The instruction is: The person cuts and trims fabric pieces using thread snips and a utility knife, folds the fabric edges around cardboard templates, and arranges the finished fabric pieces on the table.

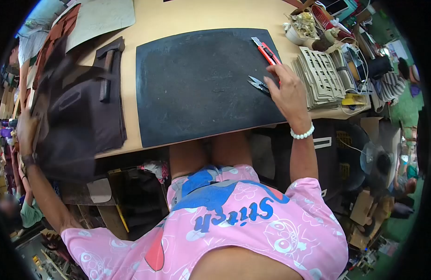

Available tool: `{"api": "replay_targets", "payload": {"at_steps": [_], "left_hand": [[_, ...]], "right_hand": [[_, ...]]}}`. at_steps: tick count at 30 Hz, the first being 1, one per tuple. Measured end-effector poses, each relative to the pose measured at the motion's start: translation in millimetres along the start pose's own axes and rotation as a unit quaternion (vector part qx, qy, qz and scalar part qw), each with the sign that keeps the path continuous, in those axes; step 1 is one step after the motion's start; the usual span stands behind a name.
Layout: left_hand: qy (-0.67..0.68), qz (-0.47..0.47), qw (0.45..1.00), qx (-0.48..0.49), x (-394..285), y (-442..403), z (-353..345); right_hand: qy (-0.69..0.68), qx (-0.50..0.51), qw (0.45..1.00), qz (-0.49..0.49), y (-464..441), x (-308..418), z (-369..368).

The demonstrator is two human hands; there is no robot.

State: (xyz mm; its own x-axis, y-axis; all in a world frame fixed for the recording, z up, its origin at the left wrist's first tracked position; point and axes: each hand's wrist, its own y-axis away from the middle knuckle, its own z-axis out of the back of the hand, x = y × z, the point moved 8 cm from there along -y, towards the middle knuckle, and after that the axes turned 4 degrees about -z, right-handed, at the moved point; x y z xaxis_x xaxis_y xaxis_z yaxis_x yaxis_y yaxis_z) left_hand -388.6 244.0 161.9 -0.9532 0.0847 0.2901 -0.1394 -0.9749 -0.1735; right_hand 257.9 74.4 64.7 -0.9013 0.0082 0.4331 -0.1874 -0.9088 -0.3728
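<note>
My left hand (28, 133), at the far left, is closed on the edge of a dark brown sheet (66, 126), leather or cloth, I cannot tell. The sheet is smeared by motion and hangs past the table's front edge. My right hand (290, 91) is over the right edge of a black cutting mat (201, 88), thumb and forefinger apart. Just beyond its fingertips lies a red box cutter (266, 50); whether they touch is unclear. Beside the thumb are small thread snips (259, 85), their handles partly hidden by the hand.
A hammer (105, 79) lies on stacked dark pieces (113, 112) left of the mat. Pale sheet material (103, 21) is at the back left. Stacked slotted card pieces (320, 77), a bowl of scraps (303, 28) and cables crowd the right. Other people are at the far left.
</note>
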Motion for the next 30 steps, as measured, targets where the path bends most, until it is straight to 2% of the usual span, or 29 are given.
{"api": "replay_targets", "payload": {"at_steps": [1, 2, 4, 5, 6, 7, 8, 9, 10, 12, 13, 15, 17, 18, 19, 21, 23, 25, 30], "left_hand": [[-0.018, 0.009, 0.999, -0.034, 36.5, 11.2, -11.2], [0.214, 0.049, 0.974, 0.048, 34.5, 24.2, -25.6], [0.381, 0.190, 0.896, 0.127, -2.0, 57.1, -29.2], [0.407, 0.176, 0.882, 0.158, -36.4, 59.6, -33.0], [0.413, 0.151, 0.893, 0.098, -27.1, 56.9, -71.0], [0.416, 0.117, 0.896, 0.101, -91.2, 64.3, -53.6], [0.465, 0.175, 0.864, 0.075, -146.9, 73.1, -41.8], [0.551, 0.192, 0.807, 0.087, -188.5, 73.1, -53.2], [0.633, 0.149, 0.756, 0.077, -235.1, 69.7, -50.6], [0.785, 0.067, 0.611, 0.084, -328.9, 65.8, -44.2], [0.777, 0.134, 0.615, -0.004, -355.3, 76.6, -25.4], [0.846, 0.167, 0.504, 0.044, -411.5, 84.2, -43.7], [0.916, 0.139, 0.375, -0.015, -441.7, 94.9, -7.0], [0.934, 0.137, 0.330, -0.006, -447.6, 100.0, -12.2], [0.939, 0.151, 0.308, 0.018, -449.7, 106.8, -14.6], [0.931, 0.192, 0.312, 0.003, -440.5, 118.4, -34.5], [0.928, 0.182, 0.325, -0.005, -426.6, 125.5, -40.6], [0.925, 0.175, 0.338, -0.007, -414.7, 128.3, -42.0], [0.918, 0.155, 0.364, 0.009, -405.0, 127.2, -41.5]], "right_hand": [[0.006, 0.005, 1.000, -0.001, 4.5, -6.5, -4.0], [0.011, 0.011, 1.000, -0.003, 9.6, -12.3, -8.7], [0.011, 0.032, 0.999, -0.023, 17.4, -22.7, -20.5], [0.003, 0.047, 0.998, -0.040, 19.0, -27.9, -27.6], [-0.006, 0.061, 0.997, -0.055, 18.9, -30.9, -33.0], [-0.036, 0.079, 0.993, -0.082, 17.5, -35.6, -36.9], [-0.066, 0.097, 0.987, -0.110, 17.0, -40.9, -40.3], [-0.096, 0.113, 0.979, -0.138, 18.0, -44.3, -43.3], [-0.119, 0.100, 0.978, -0.141, 18.0, -41.4, -41.4], [-0.165, 0.072, 0.973, -0.146, 18.5, -31.4, -37.1], [-0.271, 0.081, 0.946, -0.160, 20.4, -19.7, -36.1], [-0.470, 0.101, 0.857, -0.184, 30.0, 19.2, -30.1], [-0.574, 0.150, 0.793, -0.141, 46.2, 65.9, -32.8], [-0.617, 0.182, 0.749, -0.160, 57.4, 81.8, -47.8], [-0.657, 0.215, 0.700, -0.179, 67.9, 93.8, -66.5], [-0.645, 0.236, 0.700, -0.197, 81.3, 97.2, -101.1], [-0.625, 0.255, 0.700, -0.232, 89.0, 94.1, -118.8], [-0.615, 0.263, 0.696, -0.260, 92.9, 87.6, -123.0], [-0.594, 0.263, 0.716, -0.254, 88.0, 91.5, -117.8]]}}
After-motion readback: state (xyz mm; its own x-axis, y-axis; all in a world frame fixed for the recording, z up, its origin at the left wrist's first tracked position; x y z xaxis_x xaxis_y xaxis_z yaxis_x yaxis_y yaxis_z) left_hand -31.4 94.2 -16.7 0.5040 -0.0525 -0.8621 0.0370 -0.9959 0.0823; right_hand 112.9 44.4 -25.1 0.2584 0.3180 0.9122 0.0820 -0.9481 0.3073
